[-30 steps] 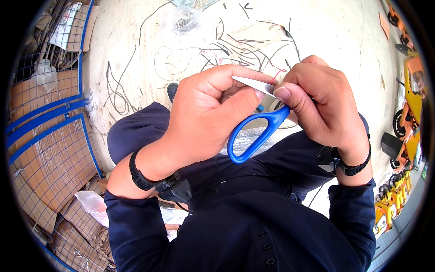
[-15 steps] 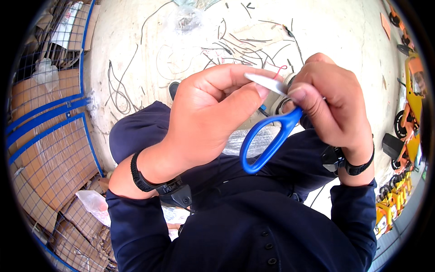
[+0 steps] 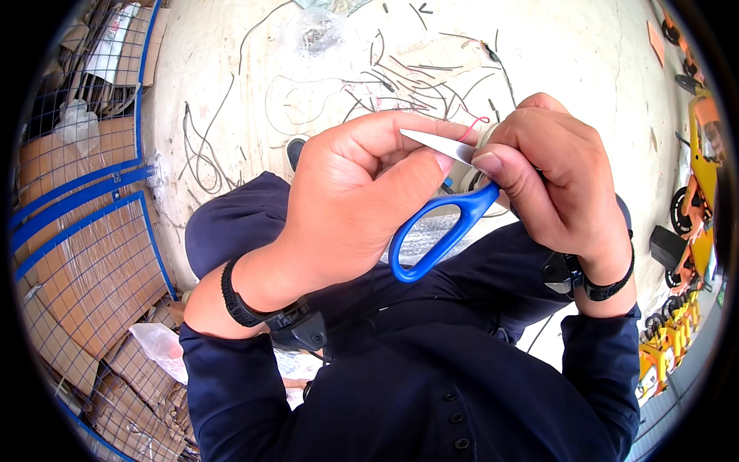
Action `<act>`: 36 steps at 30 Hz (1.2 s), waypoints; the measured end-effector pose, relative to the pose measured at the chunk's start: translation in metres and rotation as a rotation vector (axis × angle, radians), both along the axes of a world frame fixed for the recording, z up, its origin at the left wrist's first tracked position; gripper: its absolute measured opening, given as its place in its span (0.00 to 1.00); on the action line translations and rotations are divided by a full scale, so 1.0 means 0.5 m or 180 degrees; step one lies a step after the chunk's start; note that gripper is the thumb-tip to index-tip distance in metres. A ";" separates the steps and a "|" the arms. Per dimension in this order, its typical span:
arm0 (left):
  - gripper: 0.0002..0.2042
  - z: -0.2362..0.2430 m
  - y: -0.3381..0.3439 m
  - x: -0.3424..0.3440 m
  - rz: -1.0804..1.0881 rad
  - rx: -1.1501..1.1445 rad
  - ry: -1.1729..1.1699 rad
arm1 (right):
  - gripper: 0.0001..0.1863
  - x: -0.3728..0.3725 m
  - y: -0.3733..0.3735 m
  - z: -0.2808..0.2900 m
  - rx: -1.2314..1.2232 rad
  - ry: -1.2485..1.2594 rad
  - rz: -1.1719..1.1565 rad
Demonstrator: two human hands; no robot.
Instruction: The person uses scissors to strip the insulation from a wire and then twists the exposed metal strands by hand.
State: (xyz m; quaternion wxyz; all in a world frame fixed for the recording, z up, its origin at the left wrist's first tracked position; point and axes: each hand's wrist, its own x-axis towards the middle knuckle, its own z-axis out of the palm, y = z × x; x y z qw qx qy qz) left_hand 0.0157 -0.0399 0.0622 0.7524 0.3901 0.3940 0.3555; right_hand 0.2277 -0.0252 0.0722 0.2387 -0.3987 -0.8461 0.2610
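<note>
Centrally, the right hand pinches scissors at the blade base. The left hand pinches a red wire.

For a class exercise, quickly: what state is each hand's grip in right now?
Left hand: closed in a pinch; a red wire shows there, but the contact is hidden.
Right hand: closed, holding the blue-handled scissors.

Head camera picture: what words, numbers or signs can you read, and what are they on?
White packaging behind the blue mesh fence: reddish marks, too small to read.
Tan sheet on the floor: faint marks, too blurred to read.
Blue-handled scissors: no lettering visible.
</note>
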 end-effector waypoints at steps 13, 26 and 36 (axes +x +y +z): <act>0.11 -0.006 -0.001 -0.003 -0.0040 0.0241 0.0210 | 0.09 0.000 -0.002 0.001 -0.0014 -0.0024 -0.0034; 0.10 -0.007 -0.006 0.002 0.0187 0.0148 0.0025 | 0.09 -0.003 -0.003 -0.001 -0.0065 0.0031 -0.0102; 0.10 -0.006 -0.005 0.002 0.0212 0.0176 -0.0002 | 0.08 -0.001 -0.002 0.002 -0.0022 -0.0045 -0.0085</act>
